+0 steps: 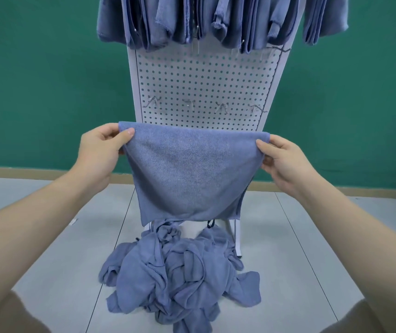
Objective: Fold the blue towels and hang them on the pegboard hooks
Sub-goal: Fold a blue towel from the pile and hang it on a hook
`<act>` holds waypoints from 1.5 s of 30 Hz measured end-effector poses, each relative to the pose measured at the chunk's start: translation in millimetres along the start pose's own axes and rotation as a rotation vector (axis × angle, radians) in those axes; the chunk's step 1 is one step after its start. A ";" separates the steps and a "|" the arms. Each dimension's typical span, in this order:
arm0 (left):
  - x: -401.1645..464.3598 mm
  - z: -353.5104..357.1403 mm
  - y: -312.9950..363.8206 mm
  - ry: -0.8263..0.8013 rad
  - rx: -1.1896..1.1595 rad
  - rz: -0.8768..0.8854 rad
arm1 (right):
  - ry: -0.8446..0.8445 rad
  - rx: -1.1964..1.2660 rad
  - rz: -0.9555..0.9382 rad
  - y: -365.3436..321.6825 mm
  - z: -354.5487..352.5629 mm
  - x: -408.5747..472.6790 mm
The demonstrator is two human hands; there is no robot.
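Pinching a folded blue towel (189, 174) taut: left hand (100, 152), right hand (285, 162)

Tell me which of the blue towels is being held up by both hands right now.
The towel stretched flat before the pegboard, left hand and right hand pinching its top corners. The others hang up top or lie heaped on the floor.

Looks like a plain staged workroom: bare green wall (36, 80), grey tiled floor (312, 236), freestanding white pegboard (204, 75) at frame centre.
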State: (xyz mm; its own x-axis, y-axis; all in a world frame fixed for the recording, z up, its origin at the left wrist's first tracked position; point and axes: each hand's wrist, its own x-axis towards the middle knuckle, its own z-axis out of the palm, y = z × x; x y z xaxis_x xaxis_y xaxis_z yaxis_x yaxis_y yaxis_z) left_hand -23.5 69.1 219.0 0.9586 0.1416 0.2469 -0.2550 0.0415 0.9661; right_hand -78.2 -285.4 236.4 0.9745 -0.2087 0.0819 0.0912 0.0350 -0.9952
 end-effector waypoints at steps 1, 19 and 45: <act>-0.2 -0.3 -0.4 0.015 0.004 0.000 | 0.009 0.004 0.000 -0.6 -0.4 -0.6; -8.6 7.4 7.2 0.104 0.000 -0.012 | 0.134 -0.084 -0.036 -8.5 -12.6 -8.6; -10.6 7.2 -16.2 -0.009 0.240 -0.331 | 0.076 -0.302 0.239 14.8 -18.2 -10.4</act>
State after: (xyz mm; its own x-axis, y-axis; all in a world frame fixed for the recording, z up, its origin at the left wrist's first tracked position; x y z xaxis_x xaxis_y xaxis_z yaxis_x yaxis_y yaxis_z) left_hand -28.7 59.7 201.2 0.9852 0.1510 -0.0805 0.1031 -0.1484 0.9835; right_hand -90.8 -300.5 219.8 0.9422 -0.3012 -0.1469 -0.2117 -0.1953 -0.9576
